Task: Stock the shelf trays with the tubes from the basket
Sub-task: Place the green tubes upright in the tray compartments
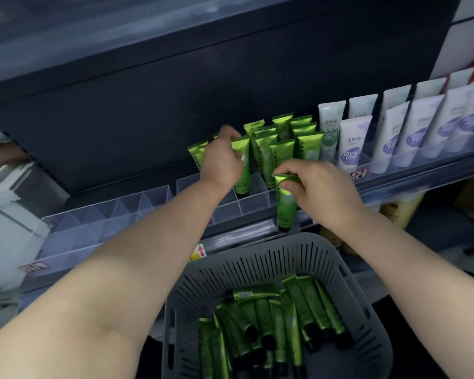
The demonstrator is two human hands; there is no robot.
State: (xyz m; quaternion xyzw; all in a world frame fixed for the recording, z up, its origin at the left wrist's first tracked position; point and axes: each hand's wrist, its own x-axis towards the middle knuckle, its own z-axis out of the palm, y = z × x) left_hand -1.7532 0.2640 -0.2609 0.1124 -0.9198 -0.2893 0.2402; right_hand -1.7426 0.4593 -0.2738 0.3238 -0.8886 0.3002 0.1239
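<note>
My left hand (221,162) grips a green tube (242,170) by its crimped top, cap down, inside a compartment of the clear shelf tray (246,206). My right hand (316,187) pinches the top of a second green tube (286,207), which hangs upright at the tray's front edge. Several green tubes (282,140) stand upright in the tray behind both hands. Directly below, a grey slotted basket (257,258) holds several more green tubes (274,321) lying loose.
White and purple tubes (394,132) fill the trays to the right on the same shelf. A clear divided tray (99,222) extends to the left. The dark underside of an upper shelf (175,64) hangs overhead. Yellowish items (400,209) sit on the shelf below.
</note>
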